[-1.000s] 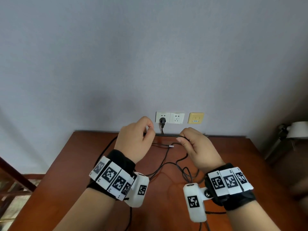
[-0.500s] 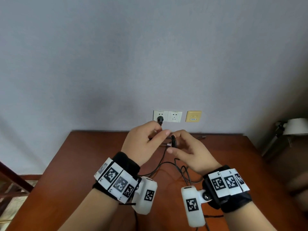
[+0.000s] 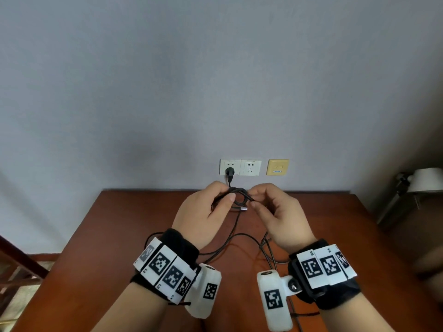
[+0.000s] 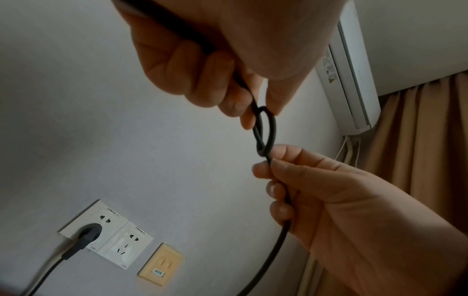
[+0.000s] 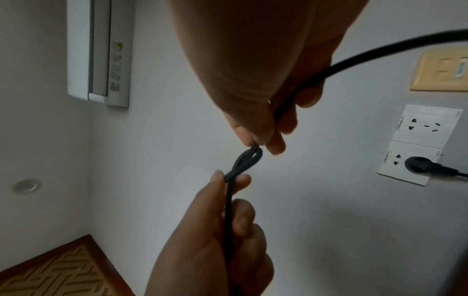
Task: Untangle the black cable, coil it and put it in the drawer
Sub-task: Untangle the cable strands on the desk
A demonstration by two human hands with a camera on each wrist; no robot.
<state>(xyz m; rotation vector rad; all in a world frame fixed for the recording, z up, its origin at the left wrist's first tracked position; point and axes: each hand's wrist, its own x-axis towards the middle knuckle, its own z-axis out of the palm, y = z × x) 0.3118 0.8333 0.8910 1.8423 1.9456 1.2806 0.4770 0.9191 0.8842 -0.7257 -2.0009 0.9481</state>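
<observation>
While both hands are raised above the reddish-brown wooden counter at centre frame, the thin black rubber cable forms a small loop between them. The left hand pinches one side of the loop with curled fingers; the right hand pinches the other side between thumb and forefinger. The rest of the cable trails onto the counter below. Behind, a black plug sits in the white wall socket.
</observation>
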